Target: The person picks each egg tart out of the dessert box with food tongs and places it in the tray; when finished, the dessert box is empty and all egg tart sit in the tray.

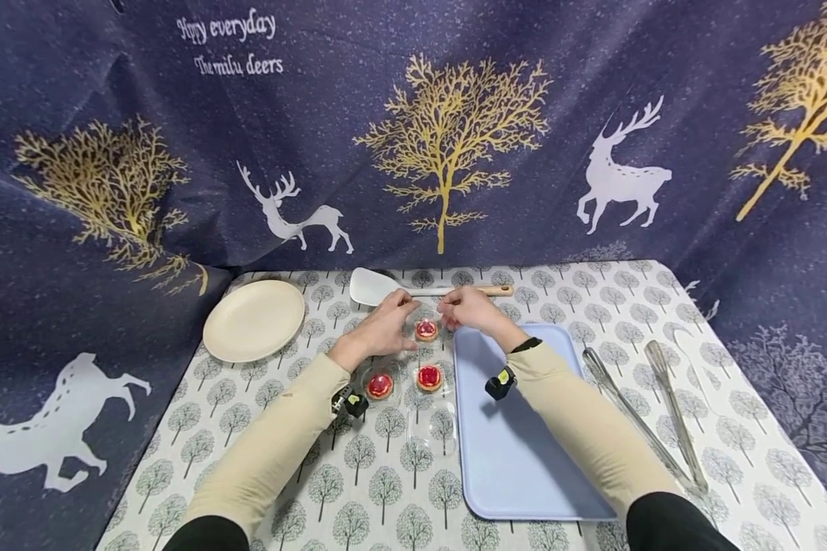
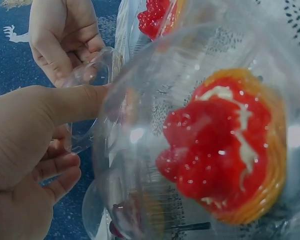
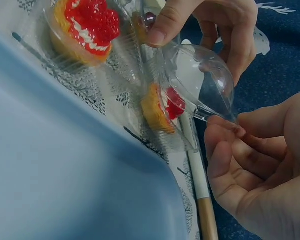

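Three small tarts with glossy red topping and pale piping show in clear plastic packaging: a far tart, a near tart and a left tart. My right hand pinches the edge of a clear domed lid between thumb and fingertips. That lid stands raised over the far tart. From the opposite side, my left hand has its thumb on the clear plastic container and its fingers bent behind the dome. In the left wrist view, a domed cover close to the camera encloses one tart.
A blue tray lies under my right forearm, its left edge close beside the packaging. Behind the hands is a white spatula with a wooden handle end. A cream plate stands far left; metal tongs lie at right.
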A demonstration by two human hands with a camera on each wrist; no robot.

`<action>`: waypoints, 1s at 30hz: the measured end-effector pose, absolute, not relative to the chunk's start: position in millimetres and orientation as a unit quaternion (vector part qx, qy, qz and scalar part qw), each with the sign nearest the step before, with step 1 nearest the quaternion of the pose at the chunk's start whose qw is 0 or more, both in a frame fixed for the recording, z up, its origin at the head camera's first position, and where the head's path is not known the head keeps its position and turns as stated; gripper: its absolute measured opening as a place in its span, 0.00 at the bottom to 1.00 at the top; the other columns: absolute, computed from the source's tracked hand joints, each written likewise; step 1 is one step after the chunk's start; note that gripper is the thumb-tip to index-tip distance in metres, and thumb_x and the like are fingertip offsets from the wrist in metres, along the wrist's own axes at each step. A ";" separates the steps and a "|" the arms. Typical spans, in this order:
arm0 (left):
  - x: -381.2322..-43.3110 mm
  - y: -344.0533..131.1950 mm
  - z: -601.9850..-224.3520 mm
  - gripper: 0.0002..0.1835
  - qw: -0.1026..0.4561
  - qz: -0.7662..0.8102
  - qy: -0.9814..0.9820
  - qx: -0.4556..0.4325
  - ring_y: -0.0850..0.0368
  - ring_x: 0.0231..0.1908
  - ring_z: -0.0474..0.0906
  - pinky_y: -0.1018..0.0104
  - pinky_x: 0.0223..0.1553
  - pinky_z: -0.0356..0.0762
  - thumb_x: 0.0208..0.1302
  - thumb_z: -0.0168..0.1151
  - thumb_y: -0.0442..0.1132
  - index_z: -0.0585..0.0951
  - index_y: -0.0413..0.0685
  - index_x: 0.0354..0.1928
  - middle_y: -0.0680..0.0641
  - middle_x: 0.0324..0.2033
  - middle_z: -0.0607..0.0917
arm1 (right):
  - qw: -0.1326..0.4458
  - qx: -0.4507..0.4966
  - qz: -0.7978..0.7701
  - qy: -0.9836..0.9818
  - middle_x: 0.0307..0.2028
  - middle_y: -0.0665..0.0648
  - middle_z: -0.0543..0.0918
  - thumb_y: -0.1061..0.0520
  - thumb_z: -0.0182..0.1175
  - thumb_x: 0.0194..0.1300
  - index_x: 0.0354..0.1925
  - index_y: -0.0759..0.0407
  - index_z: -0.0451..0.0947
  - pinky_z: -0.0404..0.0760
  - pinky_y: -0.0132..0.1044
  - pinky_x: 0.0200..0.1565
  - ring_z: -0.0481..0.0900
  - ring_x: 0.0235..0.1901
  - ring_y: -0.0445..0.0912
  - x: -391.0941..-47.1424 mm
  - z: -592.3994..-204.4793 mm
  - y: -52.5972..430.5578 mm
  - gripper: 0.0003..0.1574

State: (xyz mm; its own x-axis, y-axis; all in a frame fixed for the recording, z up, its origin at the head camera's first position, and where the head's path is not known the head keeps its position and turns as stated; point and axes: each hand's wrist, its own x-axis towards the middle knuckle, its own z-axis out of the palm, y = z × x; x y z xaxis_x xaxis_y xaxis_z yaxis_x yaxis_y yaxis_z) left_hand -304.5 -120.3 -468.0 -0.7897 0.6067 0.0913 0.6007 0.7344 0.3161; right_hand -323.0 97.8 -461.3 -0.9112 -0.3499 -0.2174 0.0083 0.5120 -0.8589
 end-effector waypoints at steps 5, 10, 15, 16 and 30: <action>-299.7 -120.6 -464.0 0.46 -0.009 0.175 0.927 0.333 0.50 0.57 0.68 0.58 0.65 0.69 0.43 0.80 0.46 0.70 0.39 0.66 0.44 0.55 0.71 | 0.163 -0.115 -0.475 0.857 0.32 0.63 0.86 0.56 0.56 0.72 0.46 0.69 0.81 0.86 0.52 0.41 0.84 0.28 0.51 -318.1 -457.0 100.0 0.17; -293.8 -120.7 -458.1 0.45 -0.030 0.182 0.921 0.342 0.51 0.58 0.67 0.59 0.67 0.68 0.44 0.80 0.44 0.70 0.40 0.66 0.45 0.55 0.70 | 0.134 -0.129 -0.475 0.860 0.28 0.61 0.86 0.55 0.56 0.71 0.44 0.69 0.82 0.85 0.55 0.41 0.84 0.27 0.53 -311.7 -447.7 100.6 0.17; -285.3 -121.2 -454.5 0.44 -0.038 0.188 0.918 0.346 0.51 0.58 0.67 0.59 0.66 0.69 0.44 0.79 0.43 0.70 0.39 0.65 0.45 0.55 0.69 | 0.134 -0.131 -0.495 0.848 0.26 0.62 0.85 0.53 0.56 0.72 0.42 0.71 0.82 0.84 0.59 0.42 0.83 0.29 0.58 -305.5 -443.1 100.4 0.20; -283.5 -121.0 -454.1 0.44 -0.039 0.187 0.918 0.348 0.51 0.58 0.67 0.59 0.66 0.70 0.45 0.79 0.43 0.70 0.39 0.65 0.45 0.55 0.69 | 0.134 -0.133 -0.499 0.846 0.26 0.62 0.85 0.53 0.56 0.72 0.41 0.72 0.82 0.84 0.59 0.41 0.83 0.28 0.58 -304.2 -443.0 100.8 0.21; -260.8 -117.4 -446.1 0.45 -0.066 0.161 0.923 0.345 0.50 0.62 0.66 0.59 0.68 0.67 0.47 0.77 0.46 0.67 0.41 0.66 0.43 0.61 0.68 | 0.173 -0.118 -0.528 0.823 0.17 0.52 0.74 0.41 0.53 0.72 0.23 0.59 0.71 0.80 0.35 0.25 0.77 0.20 0.46 -284.8 -437.5 105.5 0.28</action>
